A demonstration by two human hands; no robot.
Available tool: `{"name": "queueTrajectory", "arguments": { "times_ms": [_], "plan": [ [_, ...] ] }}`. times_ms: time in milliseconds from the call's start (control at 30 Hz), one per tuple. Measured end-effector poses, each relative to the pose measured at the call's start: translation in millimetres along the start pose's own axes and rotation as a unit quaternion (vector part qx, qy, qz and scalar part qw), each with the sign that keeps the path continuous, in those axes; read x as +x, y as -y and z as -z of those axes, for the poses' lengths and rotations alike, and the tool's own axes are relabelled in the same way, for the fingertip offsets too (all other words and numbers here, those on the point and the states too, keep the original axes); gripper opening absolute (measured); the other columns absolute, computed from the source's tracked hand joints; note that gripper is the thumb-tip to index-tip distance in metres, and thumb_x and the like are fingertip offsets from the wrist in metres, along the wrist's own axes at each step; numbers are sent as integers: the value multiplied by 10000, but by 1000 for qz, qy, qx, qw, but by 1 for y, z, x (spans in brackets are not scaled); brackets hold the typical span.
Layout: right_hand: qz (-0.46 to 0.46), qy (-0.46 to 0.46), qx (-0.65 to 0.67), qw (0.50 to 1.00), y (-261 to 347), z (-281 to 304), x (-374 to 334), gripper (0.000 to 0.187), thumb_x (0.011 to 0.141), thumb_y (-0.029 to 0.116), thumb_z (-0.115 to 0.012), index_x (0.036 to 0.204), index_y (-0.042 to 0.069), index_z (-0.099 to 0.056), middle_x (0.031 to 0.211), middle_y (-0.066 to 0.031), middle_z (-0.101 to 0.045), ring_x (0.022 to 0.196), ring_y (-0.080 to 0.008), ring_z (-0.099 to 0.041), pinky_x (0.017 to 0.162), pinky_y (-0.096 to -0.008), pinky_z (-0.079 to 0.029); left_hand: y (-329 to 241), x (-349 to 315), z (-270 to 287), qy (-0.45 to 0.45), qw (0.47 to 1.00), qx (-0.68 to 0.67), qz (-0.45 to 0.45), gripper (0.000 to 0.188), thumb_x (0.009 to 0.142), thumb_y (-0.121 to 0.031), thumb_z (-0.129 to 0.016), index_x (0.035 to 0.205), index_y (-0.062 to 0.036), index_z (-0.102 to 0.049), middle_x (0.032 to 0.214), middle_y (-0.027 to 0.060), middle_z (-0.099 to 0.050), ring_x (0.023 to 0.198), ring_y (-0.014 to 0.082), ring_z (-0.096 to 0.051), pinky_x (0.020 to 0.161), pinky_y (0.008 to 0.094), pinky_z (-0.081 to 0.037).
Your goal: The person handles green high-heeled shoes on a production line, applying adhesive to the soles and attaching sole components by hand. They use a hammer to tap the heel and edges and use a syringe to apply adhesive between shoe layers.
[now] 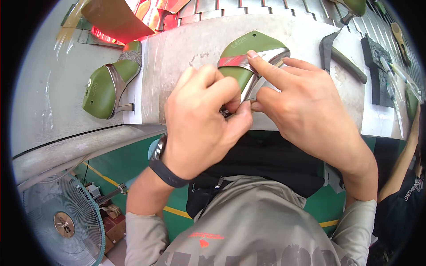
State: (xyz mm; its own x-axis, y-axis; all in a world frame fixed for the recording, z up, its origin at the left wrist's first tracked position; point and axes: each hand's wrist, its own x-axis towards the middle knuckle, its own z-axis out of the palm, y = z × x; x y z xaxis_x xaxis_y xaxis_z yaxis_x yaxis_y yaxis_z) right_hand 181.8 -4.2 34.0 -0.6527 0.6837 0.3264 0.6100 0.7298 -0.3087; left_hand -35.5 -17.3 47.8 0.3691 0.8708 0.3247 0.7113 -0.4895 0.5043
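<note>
A high-heeled sandal [237, 61] with metallic silver straps sits on a green shoe last, on the pale worktop in front of me. My right hand [306, 99] grips it, the index finger stretched along the metallic strap and the thumb bent in near its lower part. Fingers curled, my left hand [202, 113] pinches at the near end of the sandal, close to the right thumb. A small dark bit shows between the left fingers, but what they hold is mostly hidden. The sandal's heel is covered by my hands.
Another sandal on a green last [104, 91] lies at left. To the right are a hammer [346, 60], a black block [377, 66] and thin brush-like tools [392, 91]. Conveyor slats [248, 6] run behind; a fan [64, 221] stands lower left. Another person's arm [401, 155] shows at far right.
</note>
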Motion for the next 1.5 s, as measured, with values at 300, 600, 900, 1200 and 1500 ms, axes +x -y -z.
{"name": "queueTrajectory", "arguments": {
  "times_ms": [300, 600, 900, 1200, 1500],
  "plan": [
    [-97, -108, -65, 987, -12, 16, -26, 158, 769, -47, -724, 866, 12, -614, 1389, -219, -662, 1023, -359, -699, 869, -436, -562, 46, 118, -59, 190, 974, -15, -126, 550, 819, -346, -853, 1169, 44, -686, 1082, 170, -726, 1018, 287, -697, 922, 382, -536],
    [-169, -139, 349, 911, 39, 28, -6, 729, 766, 52, -873, 1426, -9, -569, 1101, -113, -691, 882, -182, -699, 803, -285, -545, 85, 53, -20, -2, 926, -362, -106, 373, 870, -93, -707, 1234, -10, -711, 1113, 95, -700, 1033, 194, -651, 949, 332, -514],
    [82, -238, 98, 963, 75, -9, 27, 342, 730, -2, -868, 1054, -28, -759, 797, -78, -659, 597, -173, -627, 506, -308, -517, 84, 0, -2, -36, 914, -394, -88, 670, 1141, -468, -284, 1056, 18, -736, 1091, 153, -678, 983, 240, -641, 905, 359, -508],
    [69, -222, 40, 972, 83, -22, 37, 351, 790, 14, -885, 1107, -37, -743, 785, -116, -712, 611, -227, -681, 539, -315, -546, 83, -3, -15, -114, 880, -454, -80, 775, 1161, -531, -195, 962, -39, -760, 967, 100, -738, 927, 224, -631, 998, 382, -412],
    [83, -222, 45, 970, 77, -24, 42, 313, 772, -16, -853, 1065, -73, -757, 809, -110, -690, 594, -191, -632, 526, -304, -519, 84, -2, -6, -75, 916, -388, -68, 917, 1130, -605, -64, 997, 2, -739, 1009, 143, -678, 951, 226, -615, 885, 359, -495]
  ]
}}
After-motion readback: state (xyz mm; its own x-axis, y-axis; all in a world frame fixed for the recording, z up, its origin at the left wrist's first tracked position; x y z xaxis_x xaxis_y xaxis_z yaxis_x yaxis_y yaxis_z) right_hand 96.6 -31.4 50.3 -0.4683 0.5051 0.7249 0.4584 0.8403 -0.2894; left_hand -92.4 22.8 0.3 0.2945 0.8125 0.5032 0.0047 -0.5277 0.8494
